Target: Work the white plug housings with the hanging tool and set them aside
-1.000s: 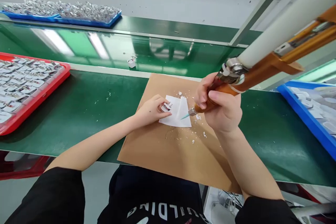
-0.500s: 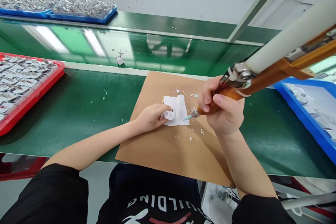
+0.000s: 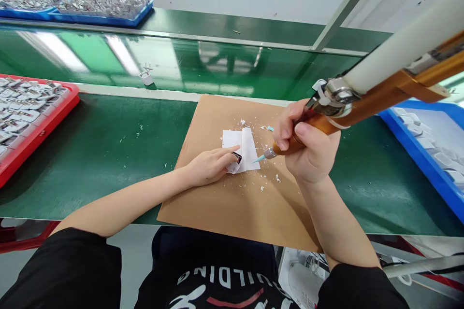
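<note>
My left hand (image 3: 209,166) rests on a brown cardboard sheet (image 3: 235,203) and pinches a small white part (image 3: 235,163) with a dark end against a white paper slip (image 3: 250,147). My right hand (image 3: 308,147) is wrapped round the orange handle of a long dispensing tool (image 3: 366,101) with a white tube on top. Its pale blue tip (image 3: 259,158) points left, a short way from the part. White crumbs lie scattered over the cardboard around both hands.
A red tray (image 3: 54,111) of small white parts sits at the left on the green bench. A blue tray (image 3: 416,149) with white parts is at the right. Another blue tray (image 3: 108,17) lies beyond the glossy green belt, where one lone part (image 3: 146,77) stands.
My left hand has turned the small part and shifted it down the paper slip. The lone part on the belt has drifted left. The tool has stayed nearly in place.
</note>
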Demonstrator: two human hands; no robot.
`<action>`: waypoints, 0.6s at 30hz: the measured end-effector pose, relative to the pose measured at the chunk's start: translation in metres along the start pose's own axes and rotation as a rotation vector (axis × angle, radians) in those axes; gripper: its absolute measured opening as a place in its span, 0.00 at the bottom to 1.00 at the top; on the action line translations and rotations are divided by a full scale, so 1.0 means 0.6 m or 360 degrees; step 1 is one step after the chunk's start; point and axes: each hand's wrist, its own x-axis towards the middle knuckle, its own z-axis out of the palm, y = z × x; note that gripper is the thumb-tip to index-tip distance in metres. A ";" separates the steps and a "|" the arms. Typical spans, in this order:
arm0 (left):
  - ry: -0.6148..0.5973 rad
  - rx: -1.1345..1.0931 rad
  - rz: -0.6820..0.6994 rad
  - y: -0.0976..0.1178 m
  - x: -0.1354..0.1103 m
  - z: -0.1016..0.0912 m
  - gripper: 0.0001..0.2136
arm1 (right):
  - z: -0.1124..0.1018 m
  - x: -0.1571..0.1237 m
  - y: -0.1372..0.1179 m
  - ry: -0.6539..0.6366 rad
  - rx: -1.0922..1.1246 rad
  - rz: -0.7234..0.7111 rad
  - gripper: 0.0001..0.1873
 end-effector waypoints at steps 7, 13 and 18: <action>0.0448 0.0345 0.0267 0.032 0.009 0.012 0.04 | 0.017 -0.011 -0.004 0.0038 -0.0028 0.0041 0.07; 0.0649 0.0527 0.0377 0.047 0.021 0.002 0.04 | 0.026 -0.015 -0.004 0.0024 -0.0070 0.0042 0.09; 0.0758 0.0556 0.0384 0.052 0.026 0.003 0.01 | 0.028 -0.015 -0.003 0.0041 -0.0076 0.0098 0.11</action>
